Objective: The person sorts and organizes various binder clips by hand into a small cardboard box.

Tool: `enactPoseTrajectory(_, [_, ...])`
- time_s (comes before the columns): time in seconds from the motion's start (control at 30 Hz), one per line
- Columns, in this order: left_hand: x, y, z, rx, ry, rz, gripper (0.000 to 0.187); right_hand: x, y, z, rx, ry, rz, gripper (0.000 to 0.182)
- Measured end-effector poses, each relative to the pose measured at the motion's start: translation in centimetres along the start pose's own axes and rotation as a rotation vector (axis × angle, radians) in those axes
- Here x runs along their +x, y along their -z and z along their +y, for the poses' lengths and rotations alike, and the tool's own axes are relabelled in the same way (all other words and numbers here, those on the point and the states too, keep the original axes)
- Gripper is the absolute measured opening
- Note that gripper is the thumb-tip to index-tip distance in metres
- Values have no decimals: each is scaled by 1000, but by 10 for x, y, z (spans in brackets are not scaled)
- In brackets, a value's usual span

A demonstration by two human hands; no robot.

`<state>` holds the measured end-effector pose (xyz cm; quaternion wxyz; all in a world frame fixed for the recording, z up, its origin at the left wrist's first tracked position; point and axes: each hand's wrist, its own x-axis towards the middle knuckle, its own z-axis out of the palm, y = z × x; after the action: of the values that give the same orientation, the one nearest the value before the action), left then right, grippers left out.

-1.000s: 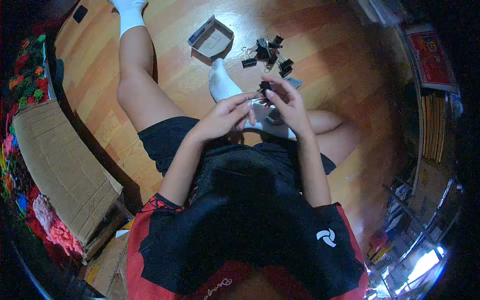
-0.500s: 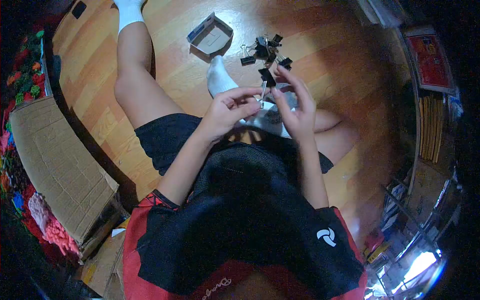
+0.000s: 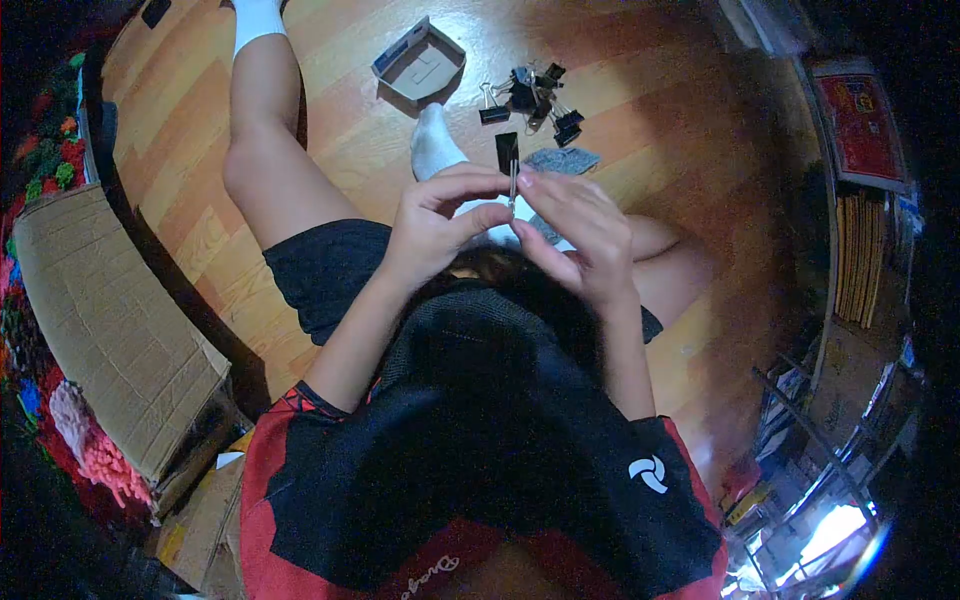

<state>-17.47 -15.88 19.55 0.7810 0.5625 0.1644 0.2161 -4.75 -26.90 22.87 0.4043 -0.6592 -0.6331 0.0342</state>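
A black binder clip (image 3: pixel 507 150) is held up in front of me, its black body pointing away and its silver handles toward me. My left hand (image 3: pixel 440 220) pinches the handles between thumb and fingers. From the other side, my right hand (image 3: pixel 585 230) closes its thumb and fingertips on the same handles. Beyond the hands, several black binder clips (image 3: pixel 525 97) lie in a loose pile on the wooden floor. A small open cardboard box (image 3: pixel 420 72) stands to the left of that pile.
My bent leg with a white and grey sock (image 3: pixel 435 145) lies just under the hands. At left is a large cardboard box (image 3: pixel 120 330) beside colourful fuzzy material (image 3: pixel 100 450). A shelf at right holds a red packet (image 3: pixel 865 125) and a stack of brownish folders or envelopes (image 3: pixel 858 260).
My right hand has turned over and come in from the clip's body to its handles. The binder clip has shifted slightly left and now points straight away. My left hand keeps its pinch.
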Motion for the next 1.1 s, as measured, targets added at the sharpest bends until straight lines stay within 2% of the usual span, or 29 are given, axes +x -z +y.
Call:
enactPoseTrajectory(0.1, [0, 1, 6, 170, -55, -9, 24, -1, 2, 0, 8, -7, -35, 32])
enactPoseTrajectory(0.23, [0, -1, 7, 194, -47, 21, 25, -3, 0, 0, -27, 17, -19, 30])
enactPoseTrajectory(0.43, [-1, -10, 8, 282, -128, 79, 25, -3, -6, -8, -61, 21, 99, 30])
enactPoseTrajectory(0.53, [-4, -14, 6, 221, -85, 121, 25, -6, -9, -9, -102, -3, 148, 32])
enactPoseTrajectory(0.63, [-6, -20, 9, 300, -61, 148, 24, -9, -9, -11, -115, -34, 177, 31])
enactPoseTrajectory(0.7, [-8, -24, 10, 122, 25, 185, 24, -9, -7, -12, -99, -43, 185, 28])
enactPoseTrajectory(0.83, [-11, -27, 18, 64, 170, 194, 25, -9, -6, -11, -82, -51, 179, 24])
enactPoseTrajectory(0.9, [-12, -29, 23, 46, 175, 209, 22, -11, -6, -10, 3, -185, 205, 18])
enactPoseTrajectory(0.93, [-13, -29, 23, 48, 176, 209, 22, -11, -6, -10, 4, -185, 206, 18])
enactPoseTrajectory(1.0, [-13, -28, 22, 11, 50, 181, 18, -10, -6, -13, 248, -361, 277, 15])
enactPoseTrajectory(1.03, [-13, -27, 22, 12, 51, 179, 18, -9, -6, -15, 247, -362, 279, 15])
enactPoseTrajectory(1.1, [-14, -26, 21, 102, -36, 159, 19, -7, -8, -20, 681, -653, 471, 17])
